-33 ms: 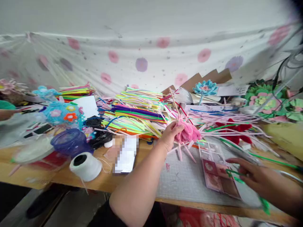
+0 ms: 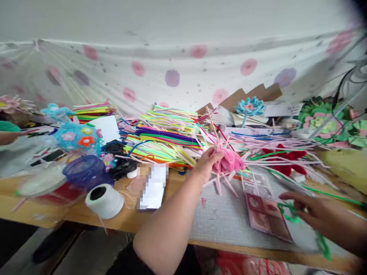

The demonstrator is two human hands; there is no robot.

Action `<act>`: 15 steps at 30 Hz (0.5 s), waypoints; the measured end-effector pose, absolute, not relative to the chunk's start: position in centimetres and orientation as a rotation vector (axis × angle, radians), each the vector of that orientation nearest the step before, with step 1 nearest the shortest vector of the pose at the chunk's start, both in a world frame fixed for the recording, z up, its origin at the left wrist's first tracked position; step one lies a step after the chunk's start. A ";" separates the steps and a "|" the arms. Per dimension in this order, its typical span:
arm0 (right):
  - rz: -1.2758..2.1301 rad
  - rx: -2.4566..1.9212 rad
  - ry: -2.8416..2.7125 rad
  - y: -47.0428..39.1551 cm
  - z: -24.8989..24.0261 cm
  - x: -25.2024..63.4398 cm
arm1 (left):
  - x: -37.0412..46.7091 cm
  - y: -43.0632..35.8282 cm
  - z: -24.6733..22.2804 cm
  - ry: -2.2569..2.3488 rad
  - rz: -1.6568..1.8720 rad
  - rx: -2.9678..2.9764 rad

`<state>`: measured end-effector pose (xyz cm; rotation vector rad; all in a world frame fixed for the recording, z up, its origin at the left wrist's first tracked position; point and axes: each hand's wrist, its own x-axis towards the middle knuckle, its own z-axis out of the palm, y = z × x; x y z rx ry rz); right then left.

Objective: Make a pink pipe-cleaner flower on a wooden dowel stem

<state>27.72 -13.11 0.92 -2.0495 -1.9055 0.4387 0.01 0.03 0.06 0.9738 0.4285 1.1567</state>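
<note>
Over a cutting mat [image 2: 219, 223], the left hand [image 2: 205, 165] pinches a loose-ended pink chenille bundle [image 2: 230, 160], seemingly part-made, the right hand [image 2: 317, 214] loosely gripping something green [image 2: 323, 246].

You are wearing the one camera on your head, and it is looking forward and down across the table [image 2: 175, 179] from above its front edge, which is crossing the lower frame. It is facing the flowered sheet [image 2: 155, 86], which is hanging farther off across the upper frame. Nearer the lens, your left hand [image 2: 208, 162] is showing right of centre and your right hand [image 2: 314, 210] is showing at the lower right.
</note>
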 end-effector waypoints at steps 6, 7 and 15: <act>-0.381 -2.035 -1.856 -7.5 11.9 29.4 | 0.0 -0.1 0.6 0.454 1.193 0.903; -0.439 -2.038 -1.823 -6.6 13.2 28.9 | 0.0 0.0 0.7 0.447 1.187 0.892; -0.023 -1.992 -2.135 -6.6 5.5 27.2 | 0.2 0.2 0.9 0.369 1.103 0.889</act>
